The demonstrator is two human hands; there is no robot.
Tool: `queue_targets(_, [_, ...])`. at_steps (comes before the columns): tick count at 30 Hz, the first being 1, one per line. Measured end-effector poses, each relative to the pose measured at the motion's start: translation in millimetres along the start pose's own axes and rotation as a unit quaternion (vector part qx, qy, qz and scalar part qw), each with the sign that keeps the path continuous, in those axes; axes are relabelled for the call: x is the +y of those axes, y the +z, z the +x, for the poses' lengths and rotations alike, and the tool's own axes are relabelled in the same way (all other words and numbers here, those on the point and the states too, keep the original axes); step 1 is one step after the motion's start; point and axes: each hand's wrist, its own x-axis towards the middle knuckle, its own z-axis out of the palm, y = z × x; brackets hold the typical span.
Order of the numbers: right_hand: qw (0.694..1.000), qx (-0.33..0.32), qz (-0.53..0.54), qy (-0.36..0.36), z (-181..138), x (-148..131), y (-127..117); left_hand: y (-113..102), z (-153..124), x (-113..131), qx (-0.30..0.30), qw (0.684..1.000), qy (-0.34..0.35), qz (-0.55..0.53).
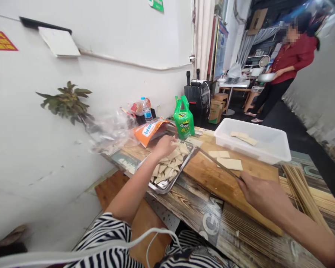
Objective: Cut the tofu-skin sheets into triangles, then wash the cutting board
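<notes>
My right hand [261, 191] is closed round the handle of a knife [222, 165], whose blade points left over a wooden cutting board [209, 180]. Beyond the blade, pale flat slices, perhaps tofu sheet [230, 163], lie on the board. My left hand [164, 147] is over the far part of a metal tray [167, 190], its fingers curled down among the pieces. What they hold, if anything, is hidden. Several pale cut pieces [167, 167], many of them triangular, are heaped in the tray.
A white plastic tub [252, 150] with a few slices stands behind the board. Bundled wooden skewers [304, 190] lie at right. An orange bag [150, 132], a green bag [184, 119] and a water bottle [146, 111] stand behind the tray. A person [294, 56] holds a metal bowl farther back.
</notes>
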Motion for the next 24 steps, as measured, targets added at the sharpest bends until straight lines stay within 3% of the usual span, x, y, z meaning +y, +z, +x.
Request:
queue_targets(3, [0.996,0.02,-0.035,-0.082,27.4,-14.4,-0.7,0.1,7.0,-27.2,-0.045,0.999,0.013,0.013])
queue_targets(6, [0.987,0.04,-0.066,-0.141,50.5,-20.7,6.1,0.1,6.0,-32.9,-0.054,0.997,0.022,0.049])
queue_targets(8, [0.984,0.052,-0.07,-0.154,62.3,-18.3,13.3,-5.6,0.9,-28.2,-0.01,0.998,0.032,0.051])
queue_targets(11, [0.986,0.062,-0.072,-0.139,68.9,-0.4,28.3,-12.2,-14.1,-12.3,0.103,0.993,0.056,0.031])
queue_targets(13, [0.99,0.066,-0.078,-0.102,61.7,20.0,39.0,-6.1,-28.8,3.4,0.124,0.988,0.082,0.026])
queue_targets(16, [0.993,0.059,-0.096,-0.022,33.1,52.6,47.8,19.8,-52.4,32.6,0.017,0.982,0.187,0.028])
queue_targets(19, [0.994,0.032,-0.079,0.062,-6.6,73.3,45.1,44.4,-66.3,62.3,-0.108,0.949,0.291,0.058])
queue_targets(24, [0.983,0.045,0.042,0.171,-74.4,79.4,43.8,46.4,-61.4,88.8,-0.188,0.933,0.286,0.114])
